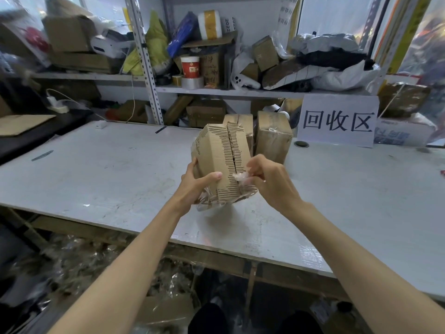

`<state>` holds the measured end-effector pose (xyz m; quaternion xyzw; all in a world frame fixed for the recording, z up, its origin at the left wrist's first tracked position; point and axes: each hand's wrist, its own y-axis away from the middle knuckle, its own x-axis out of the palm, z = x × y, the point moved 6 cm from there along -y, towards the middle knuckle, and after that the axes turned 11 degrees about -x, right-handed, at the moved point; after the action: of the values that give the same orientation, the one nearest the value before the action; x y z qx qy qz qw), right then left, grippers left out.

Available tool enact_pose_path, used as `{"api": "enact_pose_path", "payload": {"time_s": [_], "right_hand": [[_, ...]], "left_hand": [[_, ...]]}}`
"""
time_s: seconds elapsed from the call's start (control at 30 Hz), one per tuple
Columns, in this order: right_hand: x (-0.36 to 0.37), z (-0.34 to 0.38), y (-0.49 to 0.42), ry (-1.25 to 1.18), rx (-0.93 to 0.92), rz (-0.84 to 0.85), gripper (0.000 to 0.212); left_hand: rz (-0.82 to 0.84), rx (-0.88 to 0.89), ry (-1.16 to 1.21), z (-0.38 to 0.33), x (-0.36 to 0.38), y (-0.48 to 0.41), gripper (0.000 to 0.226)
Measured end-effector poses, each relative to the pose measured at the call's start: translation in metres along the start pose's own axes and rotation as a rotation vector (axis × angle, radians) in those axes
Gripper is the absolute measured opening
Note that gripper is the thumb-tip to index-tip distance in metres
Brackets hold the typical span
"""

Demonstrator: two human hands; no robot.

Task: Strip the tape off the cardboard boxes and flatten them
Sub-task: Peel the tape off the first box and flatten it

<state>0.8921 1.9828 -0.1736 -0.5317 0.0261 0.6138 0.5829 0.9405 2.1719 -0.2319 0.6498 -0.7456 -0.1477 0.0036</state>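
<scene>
left hand point(195, 182) holds box point(221, 155) — right hand point(267, 179) pinches tape point(240, 176)

Cardboard box point(216, 150) raised, tilted, facing torn (corrugation bare), clear tape point(241, 177) bunched at near end, two taped boxes point(273, 141) behind.

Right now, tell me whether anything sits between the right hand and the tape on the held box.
Nothing visible does. The right hand pinches the clear tape at the seam of the box; the left hand grips that box above the table.
</scene>
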Motion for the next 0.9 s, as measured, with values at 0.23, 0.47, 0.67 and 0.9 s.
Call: {"api": "enact_pose_path", "payload": {"time_s": [0.23,0.47,0.67,0.9], "right_hand": [[0.007,-0.001,-0.002,0.276,-0.064,0.082,0.012],[0.003,-0.017,-0.007,-0.001,0.139,0.233,0.022],[0.004,0.016,0.000,-0.045,-0.020,0.006,0.031],[0.008,0.007,0.011,-0.090,0.053,-0.066,0.012]], "left_hand": [[-0.069,0.053,0.044,-0.004,0.004,0.005,0.119],[-0.081,0.011,-0.001,-0.005,0.008,0.001,0.129],[-0.113,-0.094,-0.003,-0.002,0.010,-0.002,0.135],[-0.210,-0.111,-0.022,-0.004,0.015,-0.002,0.137]]}}
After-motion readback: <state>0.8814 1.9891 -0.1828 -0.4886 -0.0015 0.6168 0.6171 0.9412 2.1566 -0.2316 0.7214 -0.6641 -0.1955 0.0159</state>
